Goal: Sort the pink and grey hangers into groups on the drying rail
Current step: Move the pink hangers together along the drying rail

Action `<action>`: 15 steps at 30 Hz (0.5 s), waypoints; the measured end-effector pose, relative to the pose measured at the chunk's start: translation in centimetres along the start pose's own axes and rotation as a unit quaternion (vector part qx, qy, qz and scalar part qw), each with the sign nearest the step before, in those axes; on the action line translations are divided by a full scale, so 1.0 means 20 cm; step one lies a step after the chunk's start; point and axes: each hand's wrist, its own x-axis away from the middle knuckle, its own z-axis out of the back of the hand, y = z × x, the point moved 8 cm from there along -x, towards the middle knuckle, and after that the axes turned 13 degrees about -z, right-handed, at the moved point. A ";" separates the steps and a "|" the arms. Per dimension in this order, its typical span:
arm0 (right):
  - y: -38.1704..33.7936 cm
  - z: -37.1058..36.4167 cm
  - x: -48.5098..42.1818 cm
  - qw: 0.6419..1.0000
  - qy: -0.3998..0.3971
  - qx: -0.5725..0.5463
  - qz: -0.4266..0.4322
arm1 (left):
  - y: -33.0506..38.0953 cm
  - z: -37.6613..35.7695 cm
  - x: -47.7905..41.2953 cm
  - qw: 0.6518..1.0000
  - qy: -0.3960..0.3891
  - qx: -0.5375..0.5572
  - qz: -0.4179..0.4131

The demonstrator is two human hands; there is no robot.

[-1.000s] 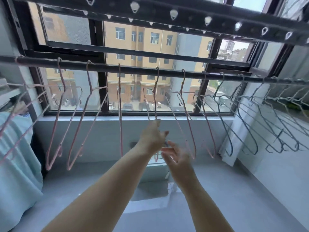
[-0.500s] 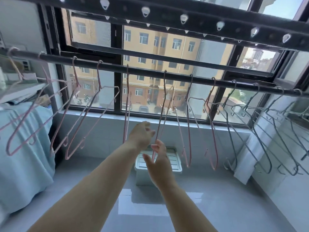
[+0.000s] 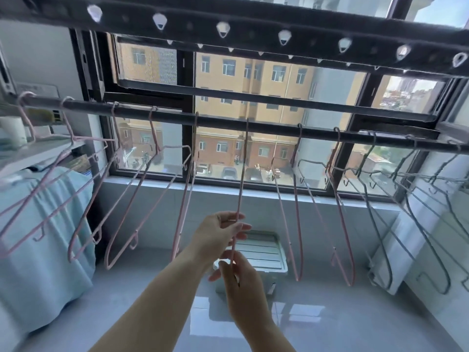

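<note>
Both hands moved onto thin pink wire hanger on dark drying rail, left hand fingers pinching mid-length, right hand fingers curled round lower end.

Dark drying rail spanning left to right, hung with hooked wire: pink hangers along left and middle, grey hangers bunched at right.

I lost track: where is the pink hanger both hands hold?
In the head view the pink hanger hangs at the middle of the rail, with other pink hangers on both sides.
</note>
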 end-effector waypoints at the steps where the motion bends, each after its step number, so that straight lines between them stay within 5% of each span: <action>1: -0.01 -0.01 0.01 1.000 -0.003 -0.001 0.005 | 0.00 0.01 0.01 1.000 0.003 0.003 -0.001; 15: -0.14 -0.13 0.02 0.999 -0.034 -0.020 -0.014 | 0.05 0.18 0.03 1.000 0.021 0.019 0.013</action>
